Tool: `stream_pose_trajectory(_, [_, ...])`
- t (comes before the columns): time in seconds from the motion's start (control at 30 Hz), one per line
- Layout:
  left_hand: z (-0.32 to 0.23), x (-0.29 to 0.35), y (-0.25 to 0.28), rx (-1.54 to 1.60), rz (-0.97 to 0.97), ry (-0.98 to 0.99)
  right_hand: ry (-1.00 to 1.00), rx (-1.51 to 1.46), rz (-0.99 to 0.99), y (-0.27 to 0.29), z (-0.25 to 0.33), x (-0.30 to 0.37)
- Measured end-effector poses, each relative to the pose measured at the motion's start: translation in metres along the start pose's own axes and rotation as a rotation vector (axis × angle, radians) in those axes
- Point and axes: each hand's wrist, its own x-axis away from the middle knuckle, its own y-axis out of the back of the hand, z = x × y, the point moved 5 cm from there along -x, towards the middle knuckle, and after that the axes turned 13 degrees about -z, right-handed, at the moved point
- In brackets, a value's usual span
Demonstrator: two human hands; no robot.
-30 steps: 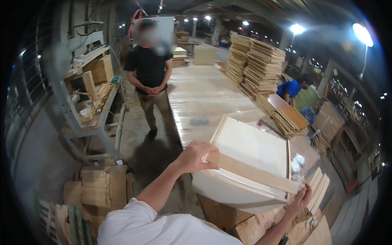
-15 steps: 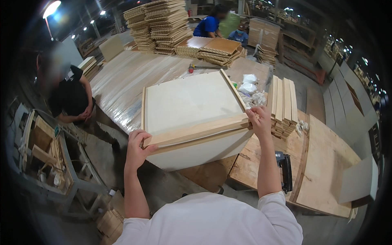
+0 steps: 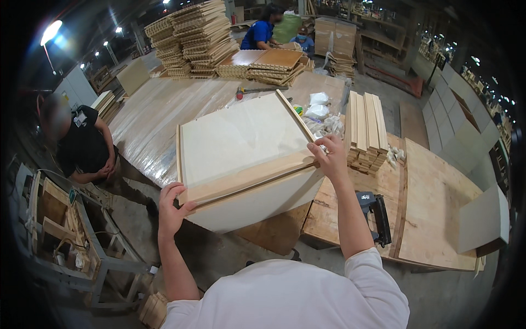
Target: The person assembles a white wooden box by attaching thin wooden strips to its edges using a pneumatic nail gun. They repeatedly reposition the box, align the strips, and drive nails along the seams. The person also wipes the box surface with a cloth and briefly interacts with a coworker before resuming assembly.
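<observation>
A shallow wooden box frame with a white panel (image 3: 235, 134) and thin raised side rails lies in front of me on the wrapped table. Along its near edge runs a pale wooden strip (image 3: 249, 178), with a dark line beneath it and a white board (image 3: 252, 205) below. My left hand (image 3: 173, 207) is closed at the strip's left end, thumb on the near side and fingers over the corner. At the right end, beside the right rail, my right hand (image 3: 331, 156) grips the strip between thumb and fingers. The undersides of both grips are hidden.
Right of the frame are stacked wooden strips (image 3: 364, 129), white packets (image 3: 318, 105) and a black nail gun (image 3: 375, 216). A red-headed hammer (image 3: 241, 93) lies beyond. One person (image 3: 87, 137) stands at the left; two others are behind the stacked panels (image 3: 203, 41).
The view has shifted, so frame and hands appear farther left. Both hands keep their places at the strip's ends. The pale line under the strip now looks dark.
</observation>
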Motion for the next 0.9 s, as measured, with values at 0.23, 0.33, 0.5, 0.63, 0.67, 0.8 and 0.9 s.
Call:
stream_pose_trajectory(0.23, [-0.005,-0.002,0.001,-0.036,0.025,-0.071,-0.079,-0.046,-0.017,-0.004,-0.011,0.001])
stream_pose_trajectory(0.33, [-0.008,-0.002,0.003,-0.073,0.062,-0.069,-0.074,-0.139,-0.034,-0.007,-0.012,0.004])
stream_pose_trajectory(0.5, [-0.021,-0.002,0.003,-0.056,0.106,-0.055,-0.09,-0.217,0.014,-0.009,-0.02,0.001])
stream_pose_trajectory(0.63, [-0.019,0.002,0.004,-0.048,0.124,-0.056,-0.109,-0.209,0.059,-0.01,-0.01,-0.002])
stream_pose_trajectory(0.67, [-0.019,0.002,0.004,-0.033,0.12,-0.055,-0.089,-0.199,0.068,-0.009,-0.011,-0.005])
stream_pose_trajectory(0.8, [-0.008,0.014,0.002,-0.037,0.061,-0.022,-0.106,-0.167,0.122,-0.015,-0.009,-0.012])
stream_pose_trajectory(0.9, [-0.023,0.021,-0.007,-0.212,0.033,-0.055,-0.111,-0.168,0.117,-0.015,-0.011,-0.012])
